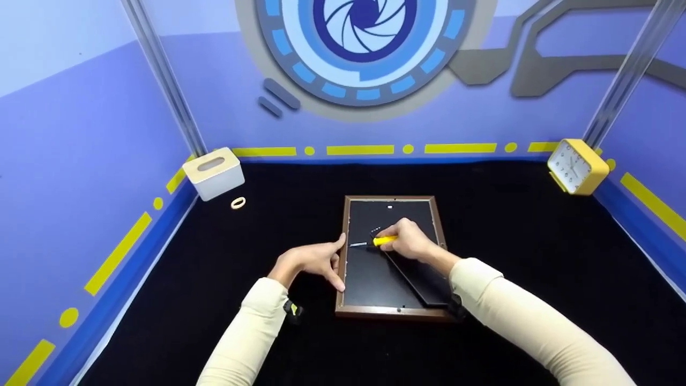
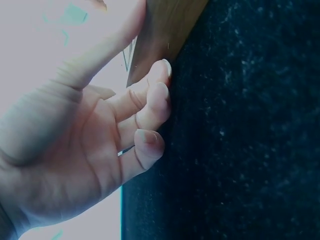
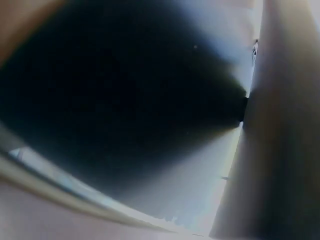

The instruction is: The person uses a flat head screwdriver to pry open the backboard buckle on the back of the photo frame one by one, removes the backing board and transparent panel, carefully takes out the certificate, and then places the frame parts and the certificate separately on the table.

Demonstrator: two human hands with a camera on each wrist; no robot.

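A brown-edged picture frame (image 1: 366, 310) lies back side up on the black cloth, its dark backing board (image 1: 370, 279) showing. My right hand (image 1: 410, 239) grips a screwdriver by its yellow handle (image 1: 385, 240). The thin metal shaft points left, its tip right at the frame's left inner edge. Under that forearm, a long dark stand leg (image 1: 415, 279) slants across the backing. Against the left rail rests my left hand (image 1: 317, 259), thumb and forefinger spread along it. In the left wrist view its other fingertips (image 2: 159, 95) are bent, close beside the wooden rail (image 2: 165, 30).
A white tissue box (image 1: 221, 179) with a wooden top stands at the back left, a small wooden ring (image 1: 238, 203) in front of it. A yellow clock (image 1: 581, 166) is at the back right. Purple-blue walls (image 1: 214, 107) enclose the cloth-covered surface. The right wrist view is dark and blurred.
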